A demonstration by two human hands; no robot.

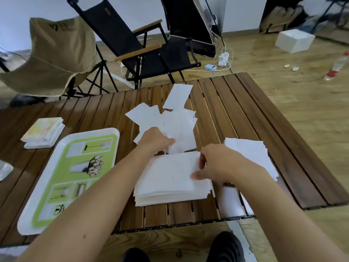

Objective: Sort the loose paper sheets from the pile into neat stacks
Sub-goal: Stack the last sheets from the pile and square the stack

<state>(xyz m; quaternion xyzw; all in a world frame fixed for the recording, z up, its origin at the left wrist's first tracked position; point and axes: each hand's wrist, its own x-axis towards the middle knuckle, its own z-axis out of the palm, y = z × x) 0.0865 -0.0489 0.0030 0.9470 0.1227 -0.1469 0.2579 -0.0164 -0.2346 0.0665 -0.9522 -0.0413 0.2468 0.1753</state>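
On the slatted wooden table (245,110), the loose pile of paper sheets (170,118) lies fanned out near the middle. The left hand (156,138) reaches into its near edge, fingers curled and pinching a sheet. Just in front sits the neat stack (166,182); the right hand (221,165) grips its right edge, thumb on top. Another paper stack (251,154) lies to the right, and a green-and-white tray (71,173) to the left.
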